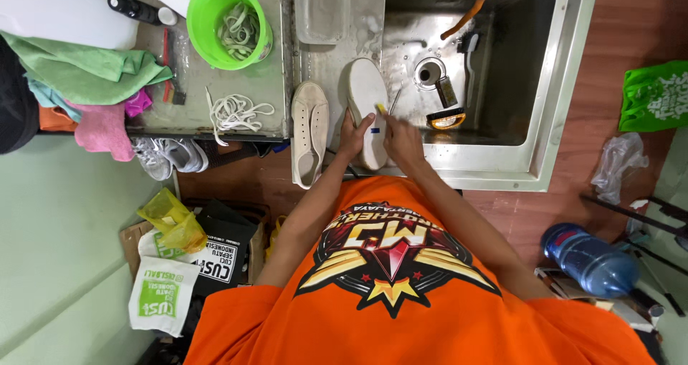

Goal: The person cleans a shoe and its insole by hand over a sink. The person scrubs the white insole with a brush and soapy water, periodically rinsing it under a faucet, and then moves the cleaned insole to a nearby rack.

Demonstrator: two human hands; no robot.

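Note:
My left hand (350,137) grips a white shoe (367,92) turned sole up over the edge of a steel sink (545,121). My right hand (403,137) holds a small brush (382,111) with a yellow and blue handle against the shoe's sole. A second white shoe (309,132) lies upright on the sink's rim just left of my left hand, its opening facing up.
A green bowl (215,6) with laces and loose white laces (233,111) sit on the counter at left, beside green and pink cloths (100,71). Brushes (444,117) lie in the sink basin. Bags, sneakers (168,155) and a blue water jug (591,259) stand on the floor.

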